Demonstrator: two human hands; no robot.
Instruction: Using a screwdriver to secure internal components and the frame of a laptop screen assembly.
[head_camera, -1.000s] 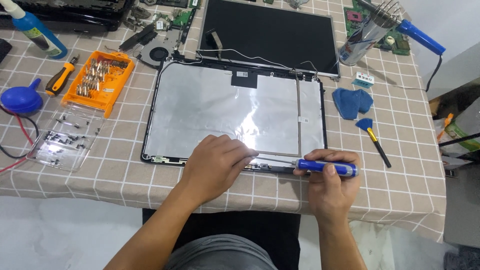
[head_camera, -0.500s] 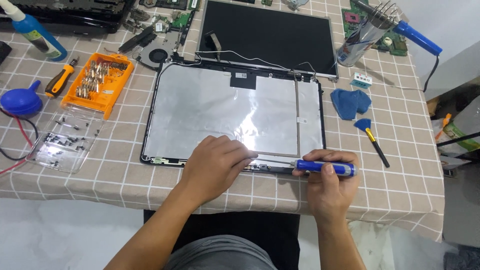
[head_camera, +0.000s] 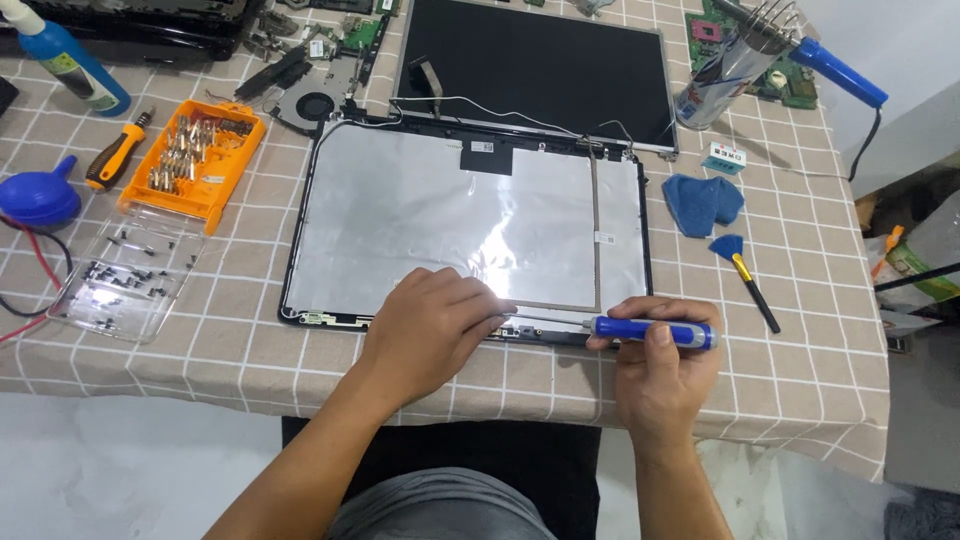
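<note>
Lying flat near the front edge of the table (head_camera: 800, 390), a laptop lid shell (head_camera: 400, 210) lined with silver foil is pressed down by the left hand (head_camera: 432, 330), whose fingers are spread flat over the shell's lower rim and hold nothing. A blue-handled screwdriver (head_camera: 655, 332) is gripped in the right hand (head_camera: 665, 375), fingers curled round the handle, and is held level along the shell's front rim, its shaft pointing toward the left hand; whether the tip touches a screw cannot be told. Behind the shell, toward the back edge, a dark screen panel (head_camera: 540, 65) is laid, thin wires running between the two. Toward the left edge an orange bit case (head_camera: 195, 160) is set, with a clear tray of small screws (head_camera: 125, 275) in front of it and a blue blower bulb (head_camera: 38, 198) beside it. Toward the right edge a blue cloth (head_camera: 705, 203) and a small blue brush (head_camera: 745, 275) are placed close together.
</note>
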